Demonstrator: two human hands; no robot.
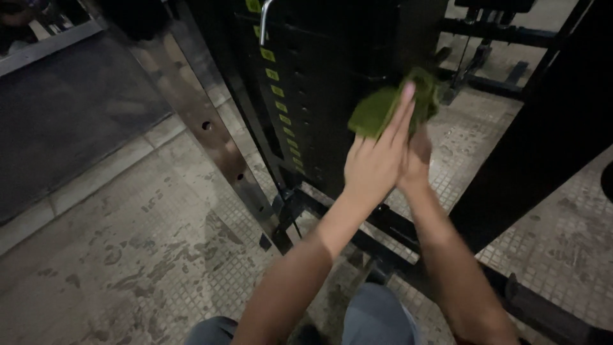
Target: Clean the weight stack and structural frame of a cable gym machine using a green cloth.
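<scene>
A green cloth (pixel 389 105) was pressed against the black weight stack (pixel 332 76) of a gym machine, near the stack's right edge. The left hand (pixel 373 163) lay flat over the cloth, its fingers (pixel 401 112) stretched long and close together. The right hand (pixel 418 156) sat just behind it, touching it; whether its fingers gripped the cloth could not be told. A column of yellow labels (pixel 281 105) ran down the stack. A steel upright (pixel 204 128) with holes stood left, on a worn tiled floor (pixel 128 255).
</scene>
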